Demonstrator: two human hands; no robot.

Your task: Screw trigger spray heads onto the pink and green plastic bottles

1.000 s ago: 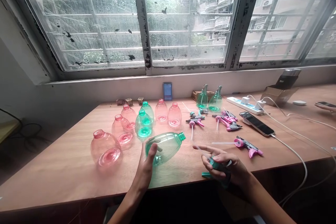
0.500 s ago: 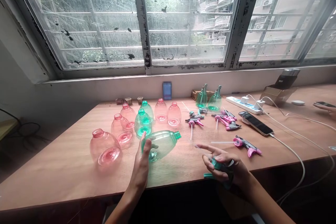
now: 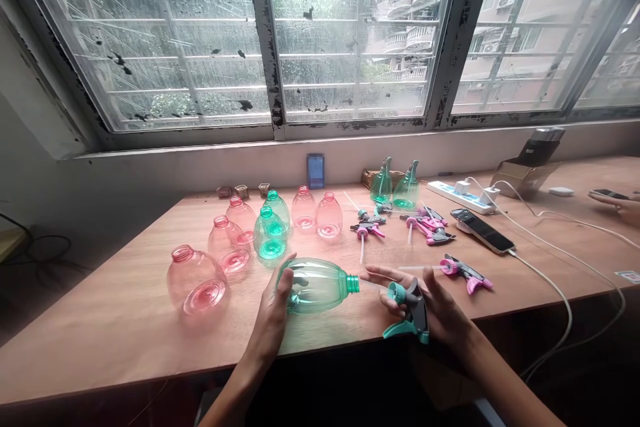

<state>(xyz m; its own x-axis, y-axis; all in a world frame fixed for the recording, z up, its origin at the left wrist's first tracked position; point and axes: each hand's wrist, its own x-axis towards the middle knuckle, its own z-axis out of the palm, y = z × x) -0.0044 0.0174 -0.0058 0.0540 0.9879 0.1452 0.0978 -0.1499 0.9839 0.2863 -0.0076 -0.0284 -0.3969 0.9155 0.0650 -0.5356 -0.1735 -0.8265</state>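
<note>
A green plastic bottle [image 3: 315,285] lies on its side, its body clasped by the person's left hand [image 3: 270,320], fingers wrapped around the base end. Its neck [image 3: 353,284] points right, toward a teal trigger sprayer [image 3: 413,312] gripped closed in the right hand [image 3: 430,300]. The sprayer's thin dip tube [image 3: 373,287] ends right at the bottle's mouth. Pink bottles [image 3: 195,280] stand on the wooden table [image 3: 110,347] to the left.

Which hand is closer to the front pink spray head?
Right. The right hand, holding a teal sprayer, is just left of the pink spray head; the left hand is much farther left, on a green bottle.
</note>
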